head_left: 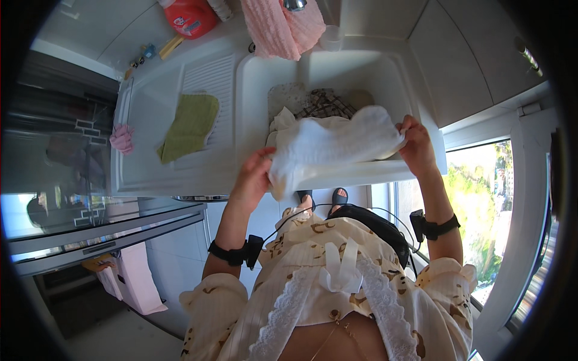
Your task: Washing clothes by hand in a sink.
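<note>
A white cloth (pixel 337 147), blurred by motion, is stretched between my two hands over the front edge of the white sink (pixel 250 90). My left hand (pixel 253 177) pinches its left end, where a corner droops below. On the other side, the fingers of my right hand (pixel 417 144) are closed on the right end. Behind it in the basin lie a dark checked cloth (pixel 325 103) and another pale cloth (pixel 282 120), both partly hidden by what I hold. A green cloth (pixel 191 125) rests on the ribbed washboard (pixel 208 72) at left.
A pink towel (pixel 280 30) drapes by the metal tap (pixel 295 5). At the back left stand a red bottle (pixel 189 18) and a wooden-handled brush (pixel 171 47). A pink scrunchie (pixel 121 138) sits on the left rim. To the right is a bright window (pixel 481 204).
</note>
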`<state>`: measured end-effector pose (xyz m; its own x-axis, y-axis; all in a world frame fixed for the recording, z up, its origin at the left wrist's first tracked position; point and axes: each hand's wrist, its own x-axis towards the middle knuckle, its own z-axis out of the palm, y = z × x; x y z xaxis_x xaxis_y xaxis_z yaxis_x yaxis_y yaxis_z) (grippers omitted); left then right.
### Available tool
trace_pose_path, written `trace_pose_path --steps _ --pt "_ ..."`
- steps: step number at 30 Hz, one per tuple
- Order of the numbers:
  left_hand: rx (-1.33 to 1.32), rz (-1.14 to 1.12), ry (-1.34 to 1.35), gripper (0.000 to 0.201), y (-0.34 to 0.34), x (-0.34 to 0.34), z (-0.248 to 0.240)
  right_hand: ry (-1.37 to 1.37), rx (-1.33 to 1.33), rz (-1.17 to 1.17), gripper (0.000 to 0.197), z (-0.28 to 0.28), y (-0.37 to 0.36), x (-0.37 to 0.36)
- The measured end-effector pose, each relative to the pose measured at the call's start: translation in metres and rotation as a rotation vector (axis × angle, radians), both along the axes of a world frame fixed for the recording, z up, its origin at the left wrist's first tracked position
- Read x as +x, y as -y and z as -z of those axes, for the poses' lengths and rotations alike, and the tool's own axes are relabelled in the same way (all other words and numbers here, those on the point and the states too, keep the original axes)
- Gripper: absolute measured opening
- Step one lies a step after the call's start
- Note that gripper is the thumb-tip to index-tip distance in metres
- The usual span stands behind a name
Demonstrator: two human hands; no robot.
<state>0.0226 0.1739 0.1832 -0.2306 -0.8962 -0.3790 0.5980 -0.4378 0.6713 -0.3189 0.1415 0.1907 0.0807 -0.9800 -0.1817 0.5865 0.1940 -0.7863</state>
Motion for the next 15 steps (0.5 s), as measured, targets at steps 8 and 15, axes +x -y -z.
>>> trace_pose_path --steps 8,15 --pt "-0.267 0.405 1.158 0.059 -0.016 -0.022 0.014 -1.573 0.011 -0.367 0.04 -0.006 -0.026 0.048" --pt "-0.479 0.586 1.359 0.043 -0.016 -0.031 0.007 -1.647 -0.112 -0.638 0.033 -0.014 -0.024 0.046"
